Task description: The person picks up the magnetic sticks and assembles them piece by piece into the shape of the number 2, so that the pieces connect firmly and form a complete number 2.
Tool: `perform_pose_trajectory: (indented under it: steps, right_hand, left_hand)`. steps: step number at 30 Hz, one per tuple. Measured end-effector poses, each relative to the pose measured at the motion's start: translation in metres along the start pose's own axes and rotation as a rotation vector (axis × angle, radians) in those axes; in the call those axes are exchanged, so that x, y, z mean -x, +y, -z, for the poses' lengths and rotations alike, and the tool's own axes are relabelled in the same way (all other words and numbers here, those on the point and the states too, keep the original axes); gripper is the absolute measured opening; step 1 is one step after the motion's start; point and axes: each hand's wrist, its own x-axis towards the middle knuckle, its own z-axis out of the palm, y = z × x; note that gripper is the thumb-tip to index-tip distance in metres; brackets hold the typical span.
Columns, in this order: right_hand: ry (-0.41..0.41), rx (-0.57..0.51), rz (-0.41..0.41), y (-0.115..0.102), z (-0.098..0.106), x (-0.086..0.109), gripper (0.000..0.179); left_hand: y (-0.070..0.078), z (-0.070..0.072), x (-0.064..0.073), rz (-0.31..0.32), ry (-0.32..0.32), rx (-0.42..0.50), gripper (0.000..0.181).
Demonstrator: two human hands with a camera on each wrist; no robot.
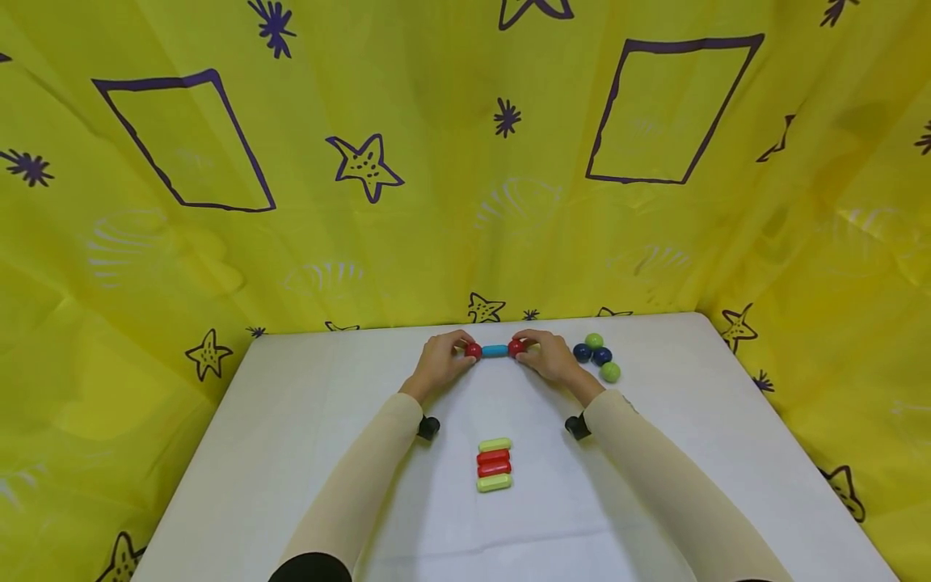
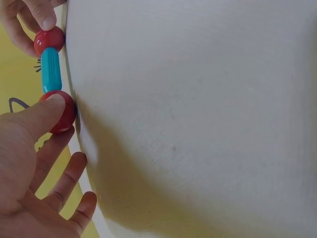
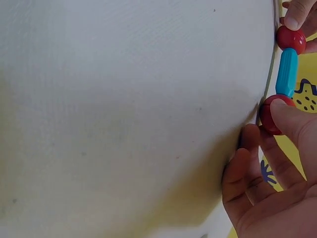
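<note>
Near the far edge of the table, a blue rod (image 1: 495,351) lies between two red balls, one at each end. My left hand (image 1: 440,360) pinches the left red ball (image 2: 63,118) between thumb and index finger, its other fingers spread loosely. With thumb and fingers, my right hand (image 1: 547,354) pinches the right red ball (image 3: 271,117). In both wrist views the balls meet the rod's ends; whether they are joined to it I cannot tell. Just right of the right hand sit green balls (image 1: 610,372) and dark blue balls (image 1: 582,352) in a loose group.
Closer to me, yellow-green rods (image 1: 494,483) and red rods (image 1: 494,457) lie in a stacked row on the white table (image 1: 305,420). A yellow curtain (image 1: 436,242) with drawn stars hangs behind and beside the table.
</note>
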Motion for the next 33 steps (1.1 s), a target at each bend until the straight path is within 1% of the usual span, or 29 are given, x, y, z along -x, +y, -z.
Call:
perform_pose_trajectory:
  steps: [4, 7, 11, 14, 17, 20, 22, 24, 28, 33]
  right_hand:
    - [-0.051, 0.022, -0.007, -0.005, 0.007, 0.004, 0.046]
    - [-0.089, 0.084, 0.015, -0.007, 0.012, 0.008, 0.052]
    - [-0.103, 0.182, 0.096, -0.012, 0.018, 0.018, 0.054]
    - [-0.110, 0.203, 0.152, -0.020, 0.020, 0.028, 0.053]
    - [-0.146, 0.178, 0.214, -0.025, 0.020, 0.038, 0.049]
    - [-0.213, 0.112, 0.278, -0.027, 0.018, 0.047, 0.047]
    - [-0.267, 0.068, 0.300, -0.030, 0.015, 0.054, 0.044]
    - [-0.318, 0.037, 0.319, -0.033, 0.011, 0.059, 0.043]
    - [-0.405, 0.016, 0.352, -0.040, 0.002, 0.065, 0.039]
    - [-0.492, -0.008, 0.359, -0.051, -0.006, 0.071, 0.034]
  left_hand:
    - [0.000, -0.003, -0.002, -0.015, -0.001, 0.001, 0.022]
    - [0.000, -0.004, -0.002, -0.007, -0.009, 0.008, 0.022]
    - [-0.002, -0.003, 0.000, 0.012, -0.017, 0.006, 0.022]
    - [-0.002, -0.001, 0.000, 0.019, -0.017, 0.004, 0.021]
    - [-0.003, 0.001, 0.000, 0.017, -0.021, 0.003, 0.021]
    - [-0.003, 0.001, 0.000, 0.006, -0.022, 0.009, 0.021]
    - [-0.002, 0.001, 0.000, -0.004, -0.023, 0.012, 0.021]
    - [-0.001, 0.001, 0.001, -0.015, -0.022, 0.011, 0.021]
    - [0.001, 0.000, 0.002, -0.027, -0.016, 0.007, 0.021]
    - [0.005, -0.003, 0.004, -0.038, -0.028, 0.030, 0.021]
